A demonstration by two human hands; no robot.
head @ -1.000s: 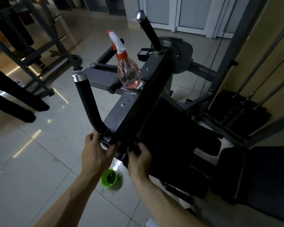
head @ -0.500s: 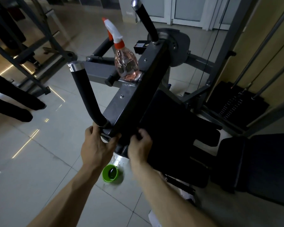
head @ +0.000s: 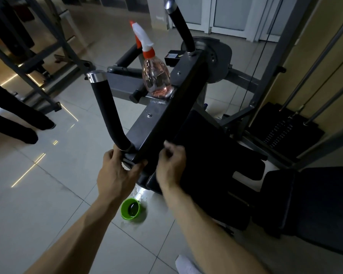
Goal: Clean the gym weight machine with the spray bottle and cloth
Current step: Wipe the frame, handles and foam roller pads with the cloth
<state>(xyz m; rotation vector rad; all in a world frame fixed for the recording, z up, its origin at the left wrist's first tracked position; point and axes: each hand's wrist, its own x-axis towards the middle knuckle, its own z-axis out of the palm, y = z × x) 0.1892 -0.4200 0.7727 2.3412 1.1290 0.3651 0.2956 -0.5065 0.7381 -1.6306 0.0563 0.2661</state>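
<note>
2 hands on the weight machine [head: 220, 56]; spray bottle [head: 155, 76] upright on its crossbar [head: 162, 123].
The left hand [head: 115, 175] has fingers and thumb curled round the crossbar's near end, just below the base of a black handle [head: 107, 111]. The right hand [head: 170, 165] sits beside it, fingers curled and blurred against the bar's edge by the black pad [head: 210, 155]; whether they grip anything cannot be told. The bottle holds a little pink liquid. A green cup [head: 130, 209] stands on the tiled floor [head: 48, 194] below the hands.
</note>
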